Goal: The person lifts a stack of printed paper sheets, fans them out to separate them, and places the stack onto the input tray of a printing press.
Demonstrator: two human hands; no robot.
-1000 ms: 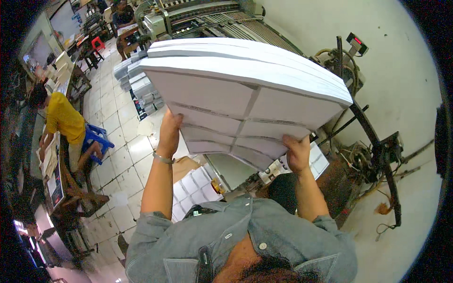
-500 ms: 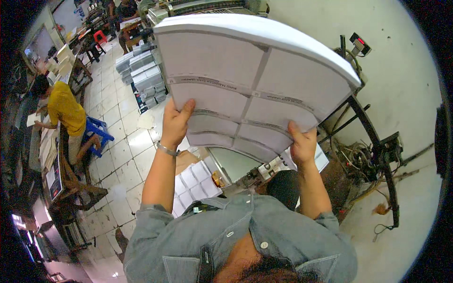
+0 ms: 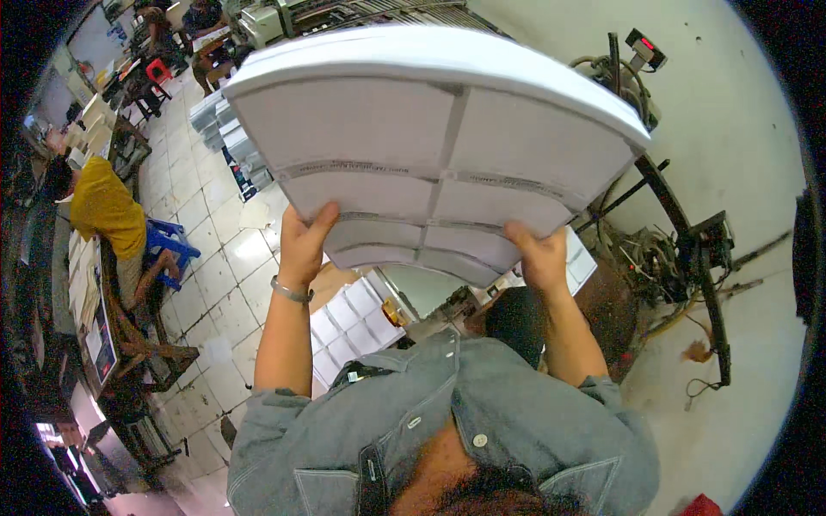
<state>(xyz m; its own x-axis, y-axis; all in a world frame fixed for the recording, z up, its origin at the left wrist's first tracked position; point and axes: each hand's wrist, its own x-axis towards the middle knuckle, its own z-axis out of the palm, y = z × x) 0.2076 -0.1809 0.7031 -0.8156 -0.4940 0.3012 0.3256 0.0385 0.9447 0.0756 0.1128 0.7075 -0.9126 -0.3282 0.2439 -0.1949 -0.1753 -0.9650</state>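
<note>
Between my two hands hangs a thick stack of large printed paper sheets (image 3: 353, 125), white with grey rules dividing it into panels. The stack bows along its width, and its far edge is raised high. My left hand (image 3: 303, 245) is closed on the left edge, thumb on top of the near face. On the right side my right hand (image 3: 542, 258) grips the stack the same way, thumb on the printed face. The fingers behind the paper are hidden. Below the stack, near my left forearm, lies another pile of printed sheets (image 3: 353, 322).
A machine (image 3: 344, 17) stands beyond the stack. Bundles of paper (image 3: 211, 120) sit on the tiled floor at left. A person in yellow (image 3: 110, 206) sits on a blue stool (image 3: 172, 245) by a long table. At right are a metal frame (image 3: 701, 292) and cables beside the wall.
The held stack has shifted left and come up closer in view, its face now tilted more. Both hands have moved slightly left and keep their grip. The person in yellow leans further toward the table.
</note>
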